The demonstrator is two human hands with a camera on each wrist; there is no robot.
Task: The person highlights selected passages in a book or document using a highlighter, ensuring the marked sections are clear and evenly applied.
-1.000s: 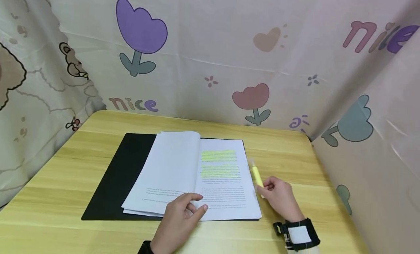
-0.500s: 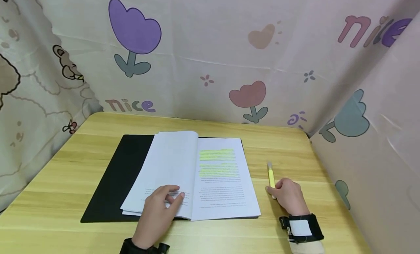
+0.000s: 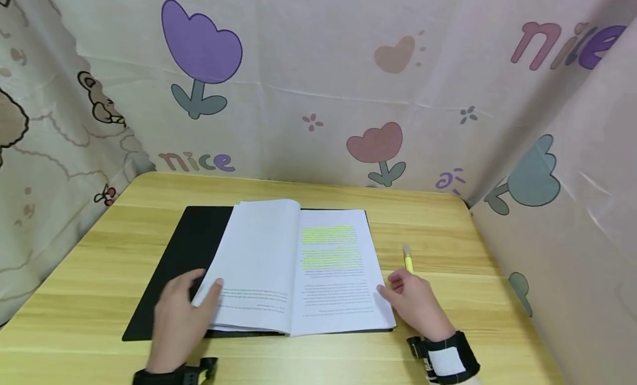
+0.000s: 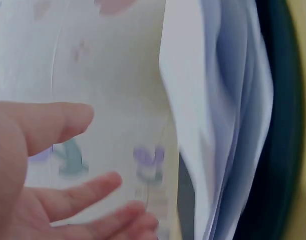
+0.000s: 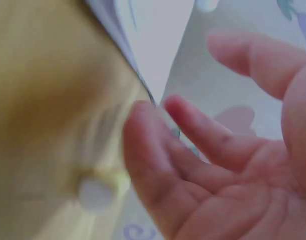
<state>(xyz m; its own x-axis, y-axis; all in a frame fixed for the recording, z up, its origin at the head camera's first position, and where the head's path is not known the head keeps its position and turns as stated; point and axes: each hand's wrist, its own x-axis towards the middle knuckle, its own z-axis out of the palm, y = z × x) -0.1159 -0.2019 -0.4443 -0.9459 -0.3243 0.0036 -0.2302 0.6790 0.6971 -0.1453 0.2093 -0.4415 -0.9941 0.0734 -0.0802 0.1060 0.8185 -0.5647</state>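
Note:
White printed pages [image 3: 259, 246] lie spread in a black folder [image 3: 199, 230], with two yellow highlighted blocks on the right page. My left hand [image 3: 181, 316] is at the left edge of the pages, thumb and fingers apart; the left wrist view shows nothing between them and the stacked sheets [image 4: 218, 100] beside them. My right hand [image 3: 415, 305] is by the right page's edge, its thumb overlapping the margin. In the right wrist view its fingers [image 5: 147, 145] are parted and hold nothing. A yellow highlighter [image 3: 408, 260] lies on the table just beyond that hand, partly hidden by it.
The wooden table [image 3: 89, 280] carries the folder near its middle. A patterned curtain [image 3: 298, 58] rises along the table's back edge and both sides. Each wrist wears a black strap, the right strap [image 3: 448, 360] with a white patch.
My right hand first carried the highlighter right, away from the page, then released it and came back toward the page edge. My left hand moved left across the pages to their left edge.

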